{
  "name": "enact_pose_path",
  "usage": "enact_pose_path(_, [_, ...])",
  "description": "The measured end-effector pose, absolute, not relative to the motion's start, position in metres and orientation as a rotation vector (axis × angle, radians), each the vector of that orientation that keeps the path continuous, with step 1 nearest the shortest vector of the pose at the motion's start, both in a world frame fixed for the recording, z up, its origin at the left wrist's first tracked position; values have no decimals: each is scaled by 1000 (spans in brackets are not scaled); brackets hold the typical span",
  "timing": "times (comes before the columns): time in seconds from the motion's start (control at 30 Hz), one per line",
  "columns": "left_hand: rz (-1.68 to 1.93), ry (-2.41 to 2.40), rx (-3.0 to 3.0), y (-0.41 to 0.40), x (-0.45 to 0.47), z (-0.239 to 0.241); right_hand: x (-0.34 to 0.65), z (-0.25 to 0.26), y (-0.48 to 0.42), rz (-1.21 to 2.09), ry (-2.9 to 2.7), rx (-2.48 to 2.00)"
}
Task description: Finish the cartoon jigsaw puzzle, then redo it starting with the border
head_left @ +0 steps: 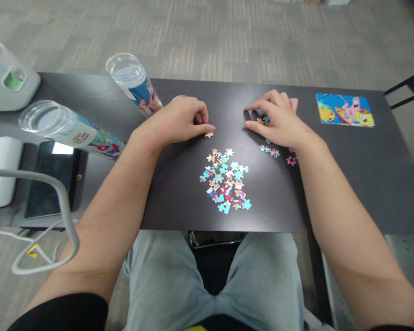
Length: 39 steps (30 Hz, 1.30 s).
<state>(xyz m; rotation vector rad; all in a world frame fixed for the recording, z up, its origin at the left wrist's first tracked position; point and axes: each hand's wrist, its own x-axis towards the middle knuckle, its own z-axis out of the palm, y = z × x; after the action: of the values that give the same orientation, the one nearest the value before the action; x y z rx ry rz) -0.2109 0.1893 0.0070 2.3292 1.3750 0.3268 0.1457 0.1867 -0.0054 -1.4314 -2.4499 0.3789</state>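
Note:
A loose heap of small colourful jigsaw pieces [227, 179] lies on the dark table in front of me. Above the heap, my left hand [184, 119] is closed, thumb and fingertips around a pale jigsaw piece [209, 135] at the tabletop. My right hand [278, 115] rests to the right with thumb and fingers spread apart, arched over some jigsaw pieces [263, 120] that it partly hides. Just below that hand are a few pink and blue pieces [269, 151], and a pink piece [291, 160] sits beside the wrist.
A cartoon picture card [345, 110] lies at the right. On the left are two clear tubes with printed labels, one farther [134, 85] and one nearer [72, 128], a black tablet-like device [51, 179], a white box [2, 170], a white container [10, 80] and a grey cable [60, 193].

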Motion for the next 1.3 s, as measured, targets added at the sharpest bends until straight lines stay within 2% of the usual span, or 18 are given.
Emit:
enact_pose_path(0.3, [253,1208,2203,185,-206,18,146,-8,189,395,-2455,-1443])
enact_pose_path(0.73, [636,1104,2109,180,-182,-4,132,-4,182,483,-2397,-1274])
enact_pose_path(1.3, [672,964,2043,168,-167,0,106,-3,170,570,-2349,-1246])
